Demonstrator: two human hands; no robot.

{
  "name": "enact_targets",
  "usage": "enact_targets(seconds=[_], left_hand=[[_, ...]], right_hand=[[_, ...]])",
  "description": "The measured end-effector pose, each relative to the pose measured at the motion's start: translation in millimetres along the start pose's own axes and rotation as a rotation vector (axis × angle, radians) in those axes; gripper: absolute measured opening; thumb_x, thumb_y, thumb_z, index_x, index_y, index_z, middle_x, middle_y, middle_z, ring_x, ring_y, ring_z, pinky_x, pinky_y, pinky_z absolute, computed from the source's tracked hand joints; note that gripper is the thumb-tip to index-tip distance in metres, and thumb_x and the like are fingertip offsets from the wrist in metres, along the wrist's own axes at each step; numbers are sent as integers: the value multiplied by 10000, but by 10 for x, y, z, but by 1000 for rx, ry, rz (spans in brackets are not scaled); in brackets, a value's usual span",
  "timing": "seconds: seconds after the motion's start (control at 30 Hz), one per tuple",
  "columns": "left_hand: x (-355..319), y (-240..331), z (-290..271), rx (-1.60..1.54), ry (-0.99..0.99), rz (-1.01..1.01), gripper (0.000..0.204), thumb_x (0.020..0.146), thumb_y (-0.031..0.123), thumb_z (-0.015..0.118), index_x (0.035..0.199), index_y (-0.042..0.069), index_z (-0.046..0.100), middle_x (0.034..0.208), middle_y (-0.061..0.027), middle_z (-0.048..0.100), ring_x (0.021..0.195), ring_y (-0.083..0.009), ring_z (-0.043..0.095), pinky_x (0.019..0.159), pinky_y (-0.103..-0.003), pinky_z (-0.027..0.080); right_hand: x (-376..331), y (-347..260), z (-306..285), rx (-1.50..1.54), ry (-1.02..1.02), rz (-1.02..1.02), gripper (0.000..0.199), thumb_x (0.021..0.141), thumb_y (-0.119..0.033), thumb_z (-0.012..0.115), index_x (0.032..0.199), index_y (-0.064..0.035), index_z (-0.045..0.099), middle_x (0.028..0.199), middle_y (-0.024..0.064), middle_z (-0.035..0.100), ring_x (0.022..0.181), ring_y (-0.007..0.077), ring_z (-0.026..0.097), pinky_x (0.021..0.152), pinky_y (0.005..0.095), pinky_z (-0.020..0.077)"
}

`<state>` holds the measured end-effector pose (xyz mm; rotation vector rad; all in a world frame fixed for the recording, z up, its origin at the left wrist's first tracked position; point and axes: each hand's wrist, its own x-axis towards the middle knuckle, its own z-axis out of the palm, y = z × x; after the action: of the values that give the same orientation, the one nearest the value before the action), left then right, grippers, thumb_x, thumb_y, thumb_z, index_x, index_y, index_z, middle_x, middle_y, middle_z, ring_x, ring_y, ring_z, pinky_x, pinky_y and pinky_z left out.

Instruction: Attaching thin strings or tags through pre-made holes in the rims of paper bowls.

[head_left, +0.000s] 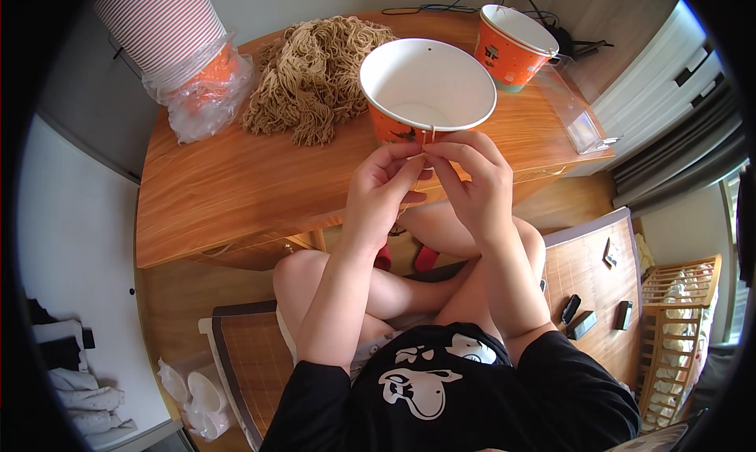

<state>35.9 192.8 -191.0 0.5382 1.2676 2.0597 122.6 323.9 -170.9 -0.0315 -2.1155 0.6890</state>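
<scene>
An orange paper bucket (465,125) with a white inside stands upright near the front edge of the wooden desk. A thin tan string (432,135) passes over its near rim. Just in front of that rim, my left hand (382,188) pinches the string between thumb and fingers. Close beside it, my right hand (480,180) is closed on the same string, fingertips almost touching the left ones. The fingers partly hide the string, so I cannot tell whether it is knotted. Behind the left hand lies a heap of tan strings (315,78).
A tall stack of paper buckets (165,27), partly wrapped in clear plastic (197,109), stands at the far left. Another orange bucket (508,66) is at the back right, by a clear plastic sheet (575,117). Small black objects (581,324) lie on a mat at right.
</scene>
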Motion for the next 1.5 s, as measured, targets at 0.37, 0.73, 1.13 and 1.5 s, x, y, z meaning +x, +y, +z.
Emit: enact_targets(seconds=[0.37, 0.73, 1.13, 1.5], left_hand=[[-7, -40, -26, 32, -23, 168, 257, 997, 192, 647, 1190, 23, 671, 1027, -36, 721, 926, -91, 679, 732, -248, 565], [-4, -27, 32, 69, 88, 194, 256, 995, 249, 670, 1084, 12, 709, 933, -27, 713, 858, -83, 667, 684, -243, 555], [-28, -92, 106, 247, 133, 364, 158, 986, 111, 666, 1045, -28, 712, 861, -31, 694, 783, -55, 605, 665, -203, 474], [-56, -53, 48, 56, 92, 211, 250, 1031, 272, 598, 1090, 44, 684, 916, -21, 702, 846, -88, 662, 677, -232, 541]], right_hand=[[-4, -55, 25, -2, 44, 17, 204, 785, -12, 764, 984, -58, 751, 975, 75, 693, 892, 259, 676, 749, 365, 561], [-3, -104, -4, 50, 43, 49, 210, 785, -19, 775, 992, -44, 748, 928, 91, 704, 856, 238, 675, 739, 337, 554], [-6, -191, 143, 508, 187, 460, 113, 894, 4, 710, 957, 18, 618, 890, 51, 701, 767, 83, 662, 714, 223, 529], [-49, -85, 131, 765, 182, 504, 182, 907, 19, 679, 1032, -13, 550, 961, 22, 646, 878, 81, 627, 773, 231, 513]])
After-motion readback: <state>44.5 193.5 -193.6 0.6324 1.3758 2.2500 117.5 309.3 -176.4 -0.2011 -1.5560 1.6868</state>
